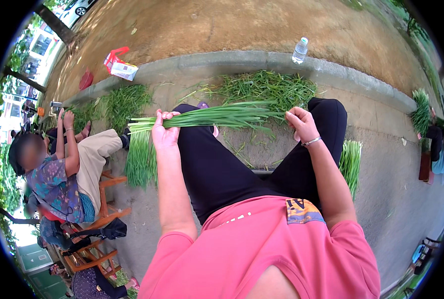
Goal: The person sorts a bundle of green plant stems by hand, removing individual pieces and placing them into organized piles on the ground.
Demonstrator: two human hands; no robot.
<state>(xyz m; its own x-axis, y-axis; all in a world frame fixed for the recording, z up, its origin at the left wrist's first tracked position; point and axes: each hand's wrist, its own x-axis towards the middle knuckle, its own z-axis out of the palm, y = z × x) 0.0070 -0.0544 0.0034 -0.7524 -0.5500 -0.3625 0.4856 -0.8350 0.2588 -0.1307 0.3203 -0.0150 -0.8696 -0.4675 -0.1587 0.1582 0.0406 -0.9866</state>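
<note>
My left hand (165,130) is closed around the pale stem end of a bundle of long green chive-like leaves (222,114), held level above my lap. My right hand (302,124) is closed at the leaf tips on the right, pinching thin blades. Beside my left leg lies a bunch of similar greens (141,162), pale ends up. Another upright-looking bunch (350,167) is beside my right leg. In front of my feet is a loose heap of green trimmings (264,87).
A concrete curb (192,65) runs ahead, with a water bottle (299,51) and red-white bag (120,65). At left, a seated co-worker (57,184) on a wooden chair (107,194) works beside more trimmings (125,104). Further greens (420,112) and another person (438,144) are at right.
</note>
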